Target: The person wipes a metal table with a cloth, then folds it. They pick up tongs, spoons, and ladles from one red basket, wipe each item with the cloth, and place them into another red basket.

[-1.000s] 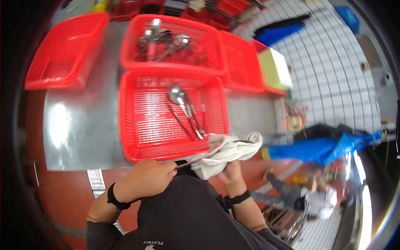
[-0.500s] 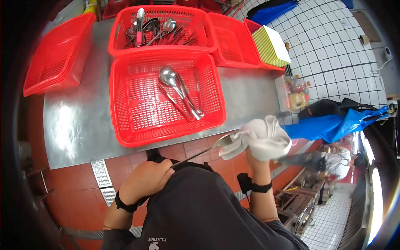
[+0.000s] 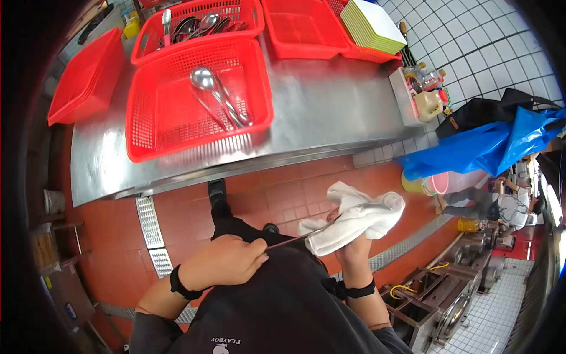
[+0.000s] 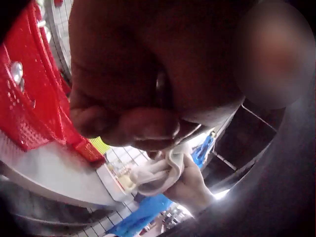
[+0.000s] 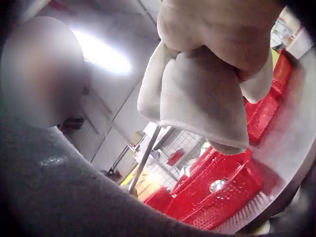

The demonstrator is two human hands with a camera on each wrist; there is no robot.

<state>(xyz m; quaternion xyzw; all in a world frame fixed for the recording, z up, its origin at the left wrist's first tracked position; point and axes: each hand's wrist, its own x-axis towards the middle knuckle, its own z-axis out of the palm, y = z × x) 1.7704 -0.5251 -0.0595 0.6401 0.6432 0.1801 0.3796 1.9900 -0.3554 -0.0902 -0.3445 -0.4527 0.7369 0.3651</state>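
My left hand point(image 3: 221, 259) grips the thin handle of a long metal utensil point(image 3: 289, 241) in front of my body. Its far end runs into a white cloth point(image 3: 368, 221), which hides most of the head, so I cannot tell its kind. With curled fingers, my right hand point(image 3: 354, 252) holds the cloth round that end. In the right wrist view the cloth point(image 5: 202, 98) hangs folded below the fingers, and the utensil's shaft point(image 5: 145, 160) sticks out of it. A red basket point(image 3: 200, 138) on the steel table holds a large metal spoon point(image 3: 206, 79) and other long utensils.
Behind stands another red basket point(image 3: 138, 53) with many utensils. More red baskets point(image 3: 85, 88) are at the left and back right, near stacked green-and-white trays point(image 3: 377, 29). A bin of bottles point(image 3: 413, 100) stands at the table's right end. Blue plastic point(image 3: 471, 150) hangs beyond it. Someone point(image 3: 510, 206) works far right.
The view has swung right, so the table and baskets sit higher and further left. The cloth has shifted along the utensil between my hands, and both hands keep their hold.
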